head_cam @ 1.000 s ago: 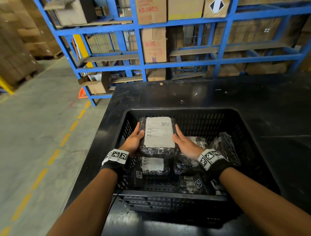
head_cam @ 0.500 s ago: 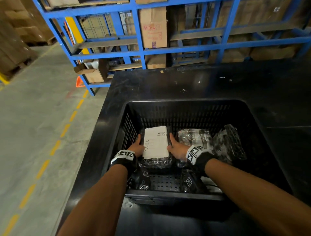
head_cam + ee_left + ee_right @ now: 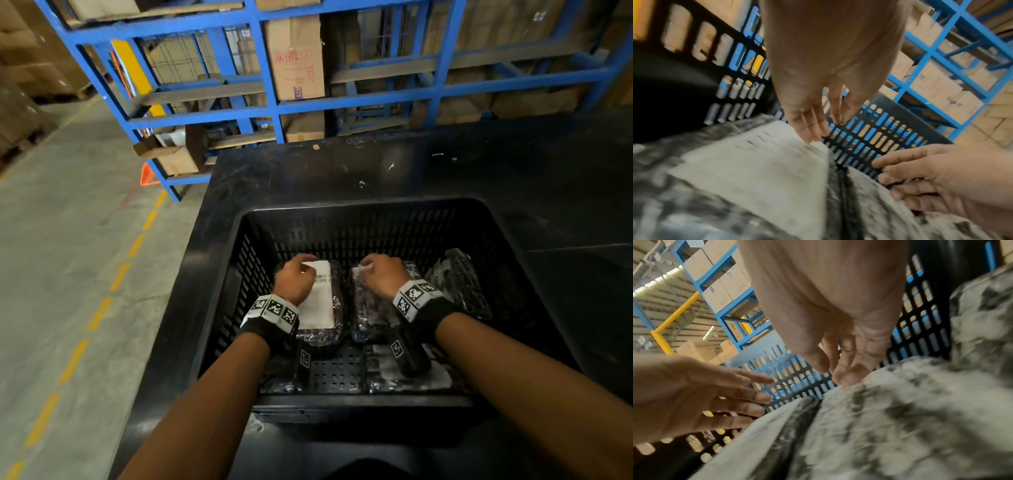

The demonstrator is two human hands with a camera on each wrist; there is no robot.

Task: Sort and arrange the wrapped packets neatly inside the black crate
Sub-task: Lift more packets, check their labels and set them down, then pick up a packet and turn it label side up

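Black crate [image 3: 359, 219] on a dark counter [image 3: 445, 164], both hands inside. Left hand [image 3: 295, 279] — grip released, fingers straight, tips touching the far end of the white-labelled packet [image 3: 322, 305] at far left. Right hand [image 3: 385, 275] — fingers bent onto the far edge of the clear-wrapped packet [image 3: 370, 308] just beside it; whether they pinch the wrap cannot be told. A third packet [image 3: 462, 284] leans at right.

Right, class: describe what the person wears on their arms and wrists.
Both forearms are bare, with no sleeves. The left wrist and the right wrist each carry a black strap with a white band of black-and-white square code markers. A small black block with one more marker hangs under each wrist. No gloves.
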